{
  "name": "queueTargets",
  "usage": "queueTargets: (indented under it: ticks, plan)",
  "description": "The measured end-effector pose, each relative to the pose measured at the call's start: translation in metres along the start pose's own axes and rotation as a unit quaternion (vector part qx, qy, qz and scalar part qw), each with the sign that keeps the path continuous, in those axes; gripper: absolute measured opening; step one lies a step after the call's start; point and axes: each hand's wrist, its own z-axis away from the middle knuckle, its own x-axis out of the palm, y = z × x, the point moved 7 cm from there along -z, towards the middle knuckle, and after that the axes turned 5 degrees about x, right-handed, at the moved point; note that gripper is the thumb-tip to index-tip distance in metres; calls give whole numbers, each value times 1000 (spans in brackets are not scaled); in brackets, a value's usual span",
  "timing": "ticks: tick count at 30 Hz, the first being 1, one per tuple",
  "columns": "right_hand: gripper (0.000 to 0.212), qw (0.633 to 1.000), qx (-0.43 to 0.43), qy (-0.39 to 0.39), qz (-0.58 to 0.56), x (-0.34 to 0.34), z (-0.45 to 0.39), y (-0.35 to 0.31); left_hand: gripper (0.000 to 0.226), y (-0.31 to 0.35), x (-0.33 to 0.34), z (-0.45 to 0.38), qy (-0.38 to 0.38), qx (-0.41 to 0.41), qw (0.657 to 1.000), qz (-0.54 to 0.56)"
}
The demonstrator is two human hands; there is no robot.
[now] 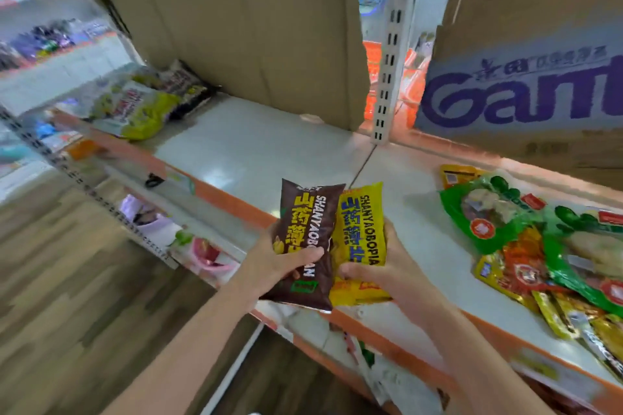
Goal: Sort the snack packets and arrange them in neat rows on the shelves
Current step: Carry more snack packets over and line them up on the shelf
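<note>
Two puffy packets sit upright over the shelf (256, 148) edge: my left hand (269, 259) curls round the brown packet (308, 229), thumb across its face, my right hand (381, 263) round the yellow packet (362, 229). I judge both light, soft, slippery film; I keep fingers mid-body, not crushing.

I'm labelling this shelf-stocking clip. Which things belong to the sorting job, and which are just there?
Job: brown snack packet in left hand; yellow snack packet in right hand; green and yellow packets pile; white shelf.
Just there: brown cardboard sheet; printed cardboard box.
</note>
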Motion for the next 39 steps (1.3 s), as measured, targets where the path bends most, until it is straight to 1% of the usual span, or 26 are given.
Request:
queueTargets:
  ticks: [1,4,6,8,10,12,14,15,18,20,23,28,31,33,35,39]
  plan:
    - [90,1000,-3,-4,-5,16,-4,-3,57,-3,-17,1,9,3,1000,-4]
    - [84,1000,-7,-26,-10,69,-17,-4,81,-11,-70,7,39,16,999,-9]
    - [78,999,6,-32,-1,106,-28,-1,82,-21,-107,12,60,15,998,-14]
    - [78,999,16,-34,-2,142,-36,3,81,-33,-145,21,84,-2,996,1]
    - [78,998,25,-51,-24,180,-44,6,89,-43,-182,31,104,-4,994,8]
    - [62,995,43,-68,-54,216,-50,9,93,-53,-216,41,129,-11,991,21]
    - [41,994,56,-73,-51,248,-57,11,87,-61,-249,51,158,-17,987,33]
    - [36,995,62,-73,-40,262,-61,13,82,-64,-263,55,174,-20,984,37]
    - [39,994,75,-82,5,299,-69,16,77,-76,-301,67,208,-22,978,29]
    - [38,992,82,-92,35,315,-76,18,67,-86,-319,72,223,-27,974,31]
    - [41,989,88,-104,57,328,-91,16,65,-93,-329,69,219,-32,974,40]
    - [35,989,91,-100,65,335,-132,7,65,-93,-338,47,198,-39,979,21]
    - [35,987,89,-121,55,344,-161,0,56,-89,-351,28,191,-50,980,36]
    - [32,985,97,-137,42,354,-182,-6,46,-81,-368,15,202,-54,977,27]
    - [34,985,87,-143,45,363,-205,-16,38,-68,-386,-2,218,-48,975,12]
    - [34,987,56,-141,59,368,-242,-36,39,-55,-400,-39,224,-42,974,6]
